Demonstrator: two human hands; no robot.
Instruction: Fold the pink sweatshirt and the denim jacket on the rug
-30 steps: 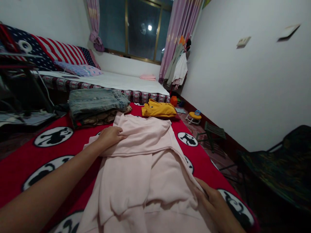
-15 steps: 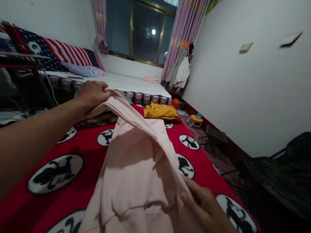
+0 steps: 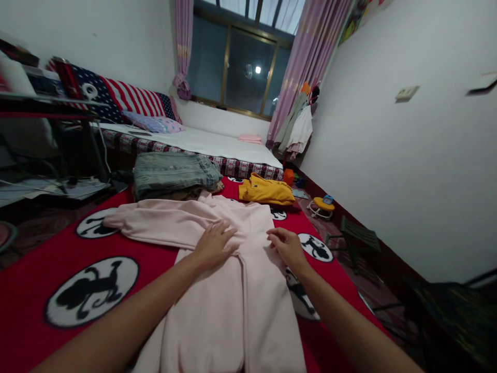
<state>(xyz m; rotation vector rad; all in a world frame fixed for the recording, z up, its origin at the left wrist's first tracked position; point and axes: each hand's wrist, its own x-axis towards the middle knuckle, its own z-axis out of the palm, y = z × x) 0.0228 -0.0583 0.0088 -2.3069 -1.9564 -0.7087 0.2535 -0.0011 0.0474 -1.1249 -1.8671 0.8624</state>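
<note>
A pale pink sweatshirt [image 3: 225, 321] lies spread on the red blanket [image 3: 155, 269], which is printed with white circles and black monkey figures. One of its sleeves stretches out to the left, and a folded edge runs down the body's middle. My left hand [image 3: 215, 243] rests flat on the upper part of the cloth, fingers spread. By the sweatshirt's right edge is my right hand [image 3: 287, 247], its fingers loosely bent and apart with nothing seen in them; whether it touches the cloth is unclear.
Folded jeans [image 3: 174, 173] and a folded yellow garment [image 3: 266, 190] lie beyond the sweatshirt. Farther back stands a bed with a white sheet [image 3: 209, 135]. A desk [image 3: 50, 111] is at left; a yellow stool [image 3: 323, 203] and a folding stool [image 3: 357, 235] stand right.
The sweatshirt edge that both hands held up has come down, and its sleeve now lies to the left. Both hands have let go; the right moved farther forward. The view has tilted up.
</note>
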